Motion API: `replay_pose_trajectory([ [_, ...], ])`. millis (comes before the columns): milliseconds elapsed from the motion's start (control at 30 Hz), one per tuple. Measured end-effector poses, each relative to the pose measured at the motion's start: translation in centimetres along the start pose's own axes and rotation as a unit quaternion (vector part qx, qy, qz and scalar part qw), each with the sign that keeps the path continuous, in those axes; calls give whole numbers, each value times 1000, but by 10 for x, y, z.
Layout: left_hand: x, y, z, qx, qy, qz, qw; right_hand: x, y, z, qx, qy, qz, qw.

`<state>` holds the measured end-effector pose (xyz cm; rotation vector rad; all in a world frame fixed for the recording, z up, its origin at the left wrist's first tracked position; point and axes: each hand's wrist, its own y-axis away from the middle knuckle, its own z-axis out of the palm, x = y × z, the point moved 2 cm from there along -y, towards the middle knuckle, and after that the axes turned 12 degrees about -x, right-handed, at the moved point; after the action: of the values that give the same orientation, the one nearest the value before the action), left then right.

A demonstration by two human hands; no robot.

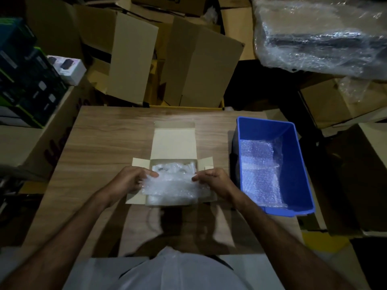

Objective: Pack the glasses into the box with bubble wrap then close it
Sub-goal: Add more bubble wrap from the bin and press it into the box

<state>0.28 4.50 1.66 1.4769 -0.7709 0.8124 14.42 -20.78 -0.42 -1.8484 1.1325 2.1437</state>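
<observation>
A small white cardboard box (173,143) lies open in the middle of the wooden table, its lid flap folded back and side flaps spread. Inside it, the glasses (167,168) show faintly under clear wrapping. A sheet of bubble wrap (171,188) stretches across the near half of the box. My left hand (130,180) pinches the sheet's left edge. My right hand (213,181) pinches its right edge. Both hands hover just above the box.
A blue plastic bin (297,164) with more bubble wrap in it stands on the table's right side. The wooden table (104,143) is ringed by stacked cardboard cartons (188,70) and a big bubble-wrapped bundle (324,34) at the back right.
</observation>
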Motion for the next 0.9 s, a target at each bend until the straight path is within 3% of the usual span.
replay_pose_trajectory([
  [67, -1, -1, -3, 30, -3, 0, 1000, 3, -5, -2, 14, -1, -4, 1000],
  [167, -3, -2, -8, 97, -114, 65, 987, 6, -13, -5, 55, 114, -90, 988],
  [267, -8, -2, -6, 106, -198, 101, 969, 3, -15, 2, 56, 203, -122, 970],
  [400, -19, 4, 6, 81, -447, 84, 887, 6, -13, 14, -5, 398, -117, 910],
  [633, -28, 0, 27, 6, -601, 46, 798, 16, -11, 36, -133, 562, -67, 813],
  [900, -28, -21, 45, -99, -633, -81, 764, 6, -19, 42, -125, 576, -43, 807],
])
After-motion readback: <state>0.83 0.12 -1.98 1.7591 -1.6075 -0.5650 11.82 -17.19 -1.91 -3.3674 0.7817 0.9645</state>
